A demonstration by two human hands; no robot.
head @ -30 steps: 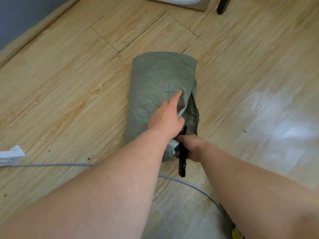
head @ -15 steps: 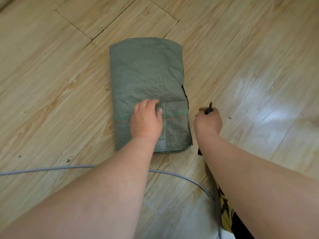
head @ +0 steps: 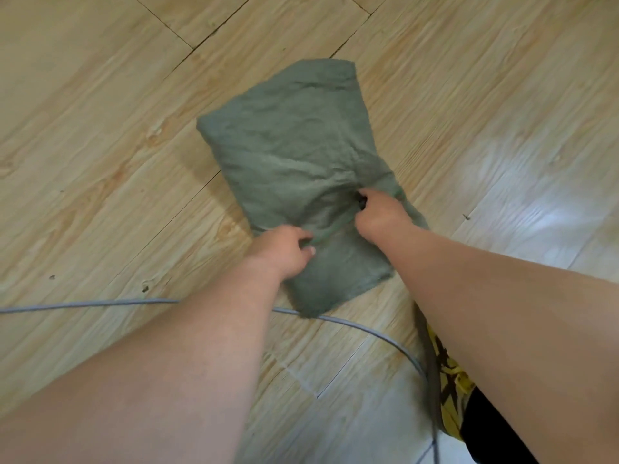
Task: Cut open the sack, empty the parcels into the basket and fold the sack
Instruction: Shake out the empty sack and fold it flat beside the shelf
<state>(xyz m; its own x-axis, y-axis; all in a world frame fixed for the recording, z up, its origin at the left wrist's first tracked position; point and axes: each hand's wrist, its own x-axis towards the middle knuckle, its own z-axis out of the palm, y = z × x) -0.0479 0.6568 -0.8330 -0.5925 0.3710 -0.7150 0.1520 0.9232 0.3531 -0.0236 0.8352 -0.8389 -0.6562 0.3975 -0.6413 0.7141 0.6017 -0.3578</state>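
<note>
A folded grey-green woven sack lies on the wooden floor, turned at an angle. My left hand pinches its fabric near the left edge, fingers curled. My right hand is on the sack's right side, fingers curled round a black tool whose tip shows by my thumb; it also seems to gather fabric. The picture is blurred. No parcels or basket are in view.
A grey cable runs across the floor just in front of the sack, from the left edge to the lower right. Yellow-and-black cloth shows under my right arm. Wooden floor lies all around.
The sack has turned so its far end points right and now looks rumpled. My right hand came from beside the sack onto it. My left hand went from pressing flat to pinching.
</note>
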